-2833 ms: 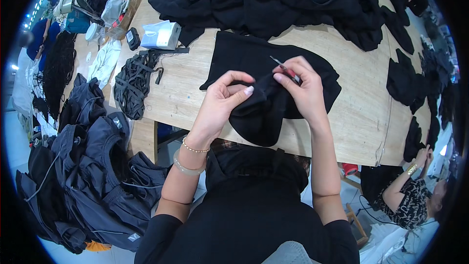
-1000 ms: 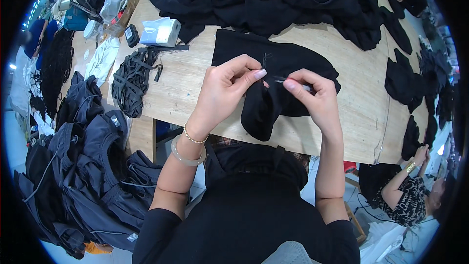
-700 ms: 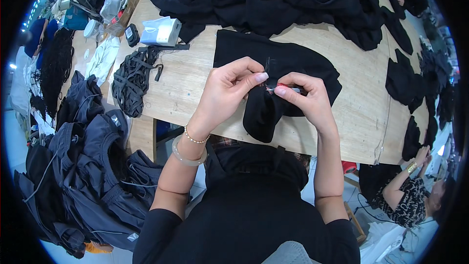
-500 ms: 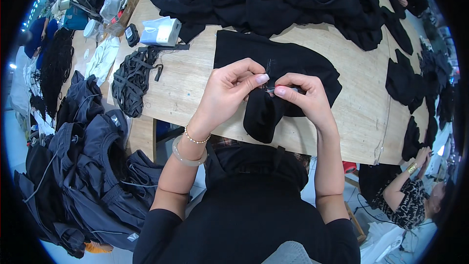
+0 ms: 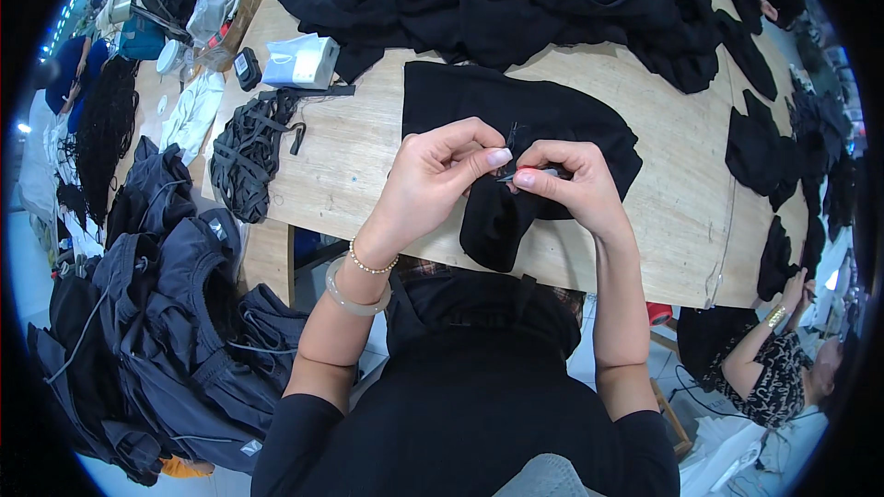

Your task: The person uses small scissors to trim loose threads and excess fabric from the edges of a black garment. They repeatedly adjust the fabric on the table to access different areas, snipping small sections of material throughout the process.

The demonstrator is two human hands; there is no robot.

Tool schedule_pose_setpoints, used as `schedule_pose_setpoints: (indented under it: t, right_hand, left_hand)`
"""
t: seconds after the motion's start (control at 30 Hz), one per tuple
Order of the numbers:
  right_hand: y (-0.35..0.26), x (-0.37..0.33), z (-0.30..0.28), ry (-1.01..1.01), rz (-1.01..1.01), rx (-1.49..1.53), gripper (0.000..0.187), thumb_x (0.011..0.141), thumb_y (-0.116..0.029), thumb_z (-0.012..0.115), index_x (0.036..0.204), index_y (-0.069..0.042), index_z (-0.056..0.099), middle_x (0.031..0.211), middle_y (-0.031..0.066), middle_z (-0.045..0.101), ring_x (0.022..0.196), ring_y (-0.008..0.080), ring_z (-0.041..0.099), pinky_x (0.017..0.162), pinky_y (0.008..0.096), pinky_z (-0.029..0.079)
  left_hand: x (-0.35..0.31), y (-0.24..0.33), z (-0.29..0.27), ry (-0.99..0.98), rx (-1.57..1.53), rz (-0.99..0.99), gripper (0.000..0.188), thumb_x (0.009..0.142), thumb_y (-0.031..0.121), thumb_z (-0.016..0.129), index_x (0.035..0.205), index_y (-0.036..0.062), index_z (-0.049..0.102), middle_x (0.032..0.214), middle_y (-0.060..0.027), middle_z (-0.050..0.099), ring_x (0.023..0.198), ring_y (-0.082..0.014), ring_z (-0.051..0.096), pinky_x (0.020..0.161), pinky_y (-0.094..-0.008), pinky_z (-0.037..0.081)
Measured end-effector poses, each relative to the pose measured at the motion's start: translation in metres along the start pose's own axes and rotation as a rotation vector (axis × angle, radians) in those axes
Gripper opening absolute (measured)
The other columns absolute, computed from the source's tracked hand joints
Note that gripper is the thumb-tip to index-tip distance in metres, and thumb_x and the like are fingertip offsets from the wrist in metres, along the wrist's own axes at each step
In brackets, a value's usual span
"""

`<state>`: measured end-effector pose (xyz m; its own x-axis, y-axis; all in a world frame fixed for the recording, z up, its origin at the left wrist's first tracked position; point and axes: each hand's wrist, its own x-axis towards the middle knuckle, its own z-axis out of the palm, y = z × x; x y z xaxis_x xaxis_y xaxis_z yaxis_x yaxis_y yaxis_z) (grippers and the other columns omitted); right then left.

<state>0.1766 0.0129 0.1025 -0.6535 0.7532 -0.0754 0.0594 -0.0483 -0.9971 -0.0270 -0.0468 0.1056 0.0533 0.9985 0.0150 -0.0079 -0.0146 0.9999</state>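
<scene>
My left hand [image 5: 440, 170] is closed in a pinch on the raised part of a black cloth piece [image 5: 562, 110], near some loose threads [image 5: 514, 133]. A pair of thread snips [image 5: 505, 179] is held in my right hand [image 5: 573, 175]; its pointed metal tip shows between thumb and fingers, just below my left fingertips. Most of the snips' body is hidden inside the hand. The cloth lies partly flat on the wooden table [image 5: 368, 156], and a narrower flap [image 5: 493, 235] hangs toward me below both hands.
A large heap of black cloth [image 5: 516, 0] covers the far side. At left are grey straps [image 5: 249, 156], a tissue pack [image 5: 302, 61] and a small black box [image 5: 247, 68]. Dark garments [image 5: 175, 322] pile lower left. Another person [image 5: 764, 368] works at the right.
The tip of the snips has shifted slightly left and down, under my left fingertips. My left hand has moved a touch down and right, still pinching the cloth.
</scene>
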Motion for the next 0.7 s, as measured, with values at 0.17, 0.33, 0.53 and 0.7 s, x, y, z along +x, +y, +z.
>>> schedule_pose_setpoints:
  t: [0.17, 0.33, 0.53, 0.7]
  right_hand:
    - [0.0, -0.004, 0.0, 0.043, 0.018, -0.003, 0.019, 0.084, -0.019, 0.077, 0.081, -0.001, 0.072, 0.069, -0.0025, 0.061, 0.065, 0.0033, 0.049, 0.059, 0.0205, 0.036]
    - [-0.002, -0.007, -0.004, 0.174, -0.055, -0.312, 0.021, 0.084, -0.021, 0.077, 0.081, -0.001, 0.071, 0.065, -0.0014, 0.06, 0.06, 0.0033, 0.047, 0.055, 0.0216, 0.035]
    - [-0.006, -0.008, 0.003, 0.162, -0.036, -0.317, 0.021, 0.084, -0.021, 0.077, 0.083, -0.001, 0.072, 0.067, 0.001, 0.064, 0.061, 0.0042, 0.05, 0.056, 0.0217, 0.038]
    - [-0.008, -0.005, 0.006, 0.123, -0.037, -0.251, 0.02, 0.084, -0.02, 0.076, 0.083, -0.001, 0.073, 0.072, 0.0027, 0.069, 0.065, 0.0051, 0.058, 0.06, 0.021, 0.043]
  left_hand:
    - [0.0, -0.002, 0.0, 0.005, -0.075, -0.016, 0.009, 0.095, 0.011, 0.066, 0.096, 0.0019, 0.067, 0.074, 0.0025, 0.064, 0.068, -0.0008, 0.054, 0.055, -0.0179, 0.035]
    - [-0.002, 0.004, 0.004, 0.047, -0.07, 0.003, 0.011, 0.096, 0.011, 0.065, 0.092, 0.0002, 0.066, 0.067, 0.0046, 0.058, 0.061, 0.0012, 0.042, 0.055, -0.0191, 0.031]
    - [-0.003, 0.0, -0.001, 0.025, 0.014, -0.008, 0.011, 0.096, 0.015, 0.066, 0.095, 0.0031, 0.066, 0.074, 0.0033, 0.064, 0.065, -0.0004, 0.052, 0.055, -0.0175, 0.036]
    - [-0.003, 0.003, 0.0, 0.03, 0.072, -0.007, 0.012, 0.095, 0.015, 0.067, 0.096, 0.0029, 0.067, 0.073, 0.0034, 0.064, 0.066, -0.0007, 0.052, 0.056, -0.0179, 0.038]
